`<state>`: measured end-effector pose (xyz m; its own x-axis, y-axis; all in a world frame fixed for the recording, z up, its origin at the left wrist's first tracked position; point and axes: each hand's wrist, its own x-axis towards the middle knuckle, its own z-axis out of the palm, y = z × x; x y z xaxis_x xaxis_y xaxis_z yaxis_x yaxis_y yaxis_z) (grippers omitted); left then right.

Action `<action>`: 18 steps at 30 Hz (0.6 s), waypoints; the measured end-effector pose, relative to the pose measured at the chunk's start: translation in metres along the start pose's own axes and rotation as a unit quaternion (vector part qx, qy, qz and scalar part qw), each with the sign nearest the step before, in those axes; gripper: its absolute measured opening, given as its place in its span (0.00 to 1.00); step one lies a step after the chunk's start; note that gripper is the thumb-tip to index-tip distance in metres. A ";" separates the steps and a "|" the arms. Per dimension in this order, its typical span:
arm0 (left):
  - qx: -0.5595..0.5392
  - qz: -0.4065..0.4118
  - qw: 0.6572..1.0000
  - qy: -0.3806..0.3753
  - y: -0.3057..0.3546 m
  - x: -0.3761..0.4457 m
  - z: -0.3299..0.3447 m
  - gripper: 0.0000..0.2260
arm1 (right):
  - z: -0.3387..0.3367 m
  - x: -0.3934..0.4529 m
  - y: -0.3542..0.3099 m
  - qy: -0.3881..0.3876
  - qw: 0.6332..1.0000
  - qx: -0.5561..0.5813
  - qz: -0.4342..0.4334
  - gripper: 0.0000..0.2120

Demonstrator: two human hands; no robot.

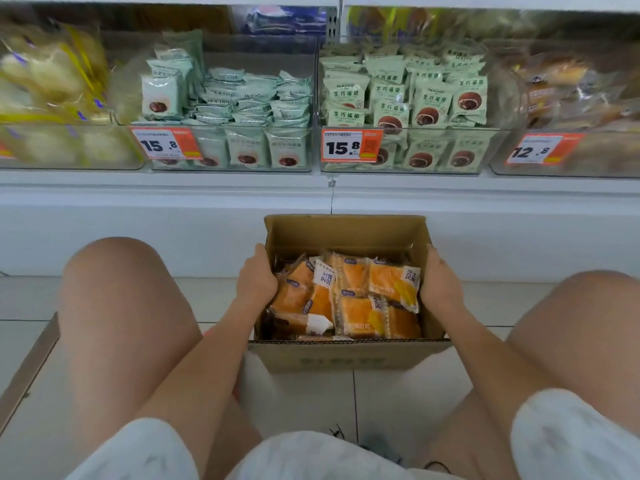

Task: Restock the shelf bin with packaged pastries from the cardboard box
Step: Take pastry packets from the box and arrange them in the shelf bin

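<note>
Cardboard box [349,355]: one, open-topped, set on the tiled floor [311,393] at lower centre of the frame, between two bare knees and just in front of the shelf base.
Packaged pastries [349,296]: a loose pile of orange pieces in clear wrappers with white labels, located inside the box; roughly eight wrappers can be made out, an exact count cannot be given.
Left hand [258,284]: placed at the left wall of the box, thumb up along the wall edge, fingers curled down inside against the pile; whether a wrapper is gripped cannot be told.
Right hand [440,282]: placed at the right wall of the box, thumb up along the wall edge, fingers bent inward against the outermost wrapper; an actual grip cannot be confirmed.
Shelf bins: four clear bins are seen in one row across the upper frame.
Left green bin [228,168]: partly filled with pale green packets, some upright, most laid flat in a stack.
Right green bin [401,169]: filled higher with upright pale green packets.
Outer bins: yellow-wrapped goods at upper left [52,81], brown baked goods at upper right [571,95]; both blurred.
Price tags: three fully visible, reading 15.8 [166,144], 15.8 [351,146] and 12.8 [540,149].
</note>
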<state>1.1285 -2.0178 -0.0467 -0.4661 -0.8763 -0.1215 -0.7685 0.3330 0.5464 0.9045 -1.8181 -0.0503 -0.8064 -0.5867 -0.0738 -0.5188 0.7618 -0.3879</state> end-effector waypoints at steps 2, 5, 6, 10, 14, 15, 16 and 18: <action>0.028 0.028 0.999 0.004 -0.002 0.000 0.004 0.14 | 0.001 0.008 -0.012 0.002 0.997 -0.076 -0.030 0.25; 0.167 0.157 0.972 0.042 0.012 0.012 0.014 0.26 | 0.012 0.025 -0.023 -0.018 0.979 -0.156 -0.133 0.28; 0.183 0.208 0.960 0.036 0.020 0.019 0.021 0.27 | 0.020 0.030 -0.026 -0.044 0.972 -0.151 -0.176 0.29; 0.120 0.158 0.973 -0.119 0.045 0.048 0.060 0.19 | 0.048 0.047 -0.043 -0.163 0.962 -0.056 -0.210 0.27; 0.030 0.035 0.981 -0.190 0.051 0.073 0.079 0.17 | 0.066 0.074 -0.054 -0.226 0.955 -0.034 -0.191 0.26; 0.018 0.022 0.980 -0.196 0.052 0.078 0.081 0.17 | 0.071 0.082 -0.056 -0.234 0.952 -0.040 -0.195 0.27; 0.005 0.012 0.979 -0.203 0.052 0.083 0.085 0.17 | 0.077 0.089 -0.056 -0.250 0.947 -0.048 -0.195 0.27; -0.017 -0.001 0.976 -0.219 0.052 0.088 0.091 0.18 | 0.087 0.099 -0.058 -0.288 0.937 -0.065 -0.187 0.27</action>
<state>1.0077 -2.0458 -0.1046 -0.6129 -0.6415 -0.4614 -0.7582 0.3129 0.5721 0.8795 -1.9441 -0.1154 -0.2941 -0.8410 -0.4541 -0.7945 0.4792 -0.3730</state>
